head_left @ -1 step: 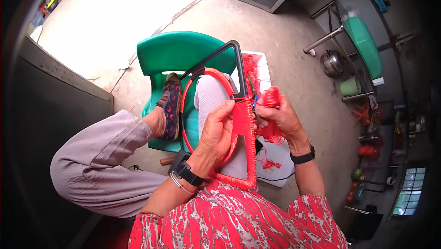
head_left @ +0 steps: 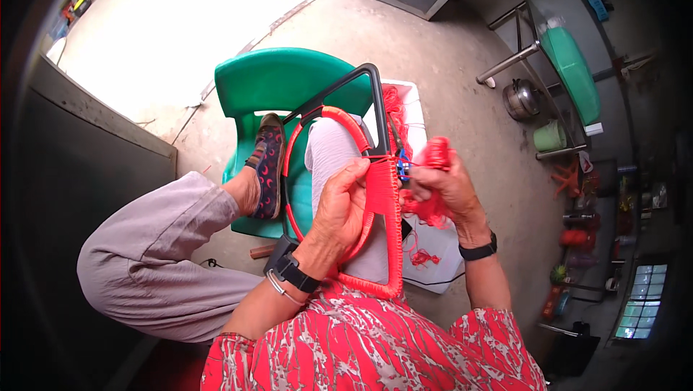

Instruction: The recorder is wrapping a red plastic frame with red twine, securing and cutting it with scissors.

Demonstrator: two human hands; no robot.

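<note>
A black frame with a round hoop inside it rests across my lap. Red cord is wound tightly over its near part, forming a dense red band. My left hand pinches the edge of this wound section, thumb on top. Just right of the frame, my right hand is closed around a bundle of red cord, with loose loops hanging below it. A strand runs from the bundle to the frame near my left thumb. A small blue object sits between the frame and my right hand.
A green plastic chair stands in front, my shoe on its seat. Behind the frame a white box holds more red cord. A steel pot and a light-green bin stand at right, by a metal-legged table.
My right hand has moved a little to the right, away from the frame, carrying the cord bundle. More of the strand and the blue object now show. My left hand stays put.
</note>
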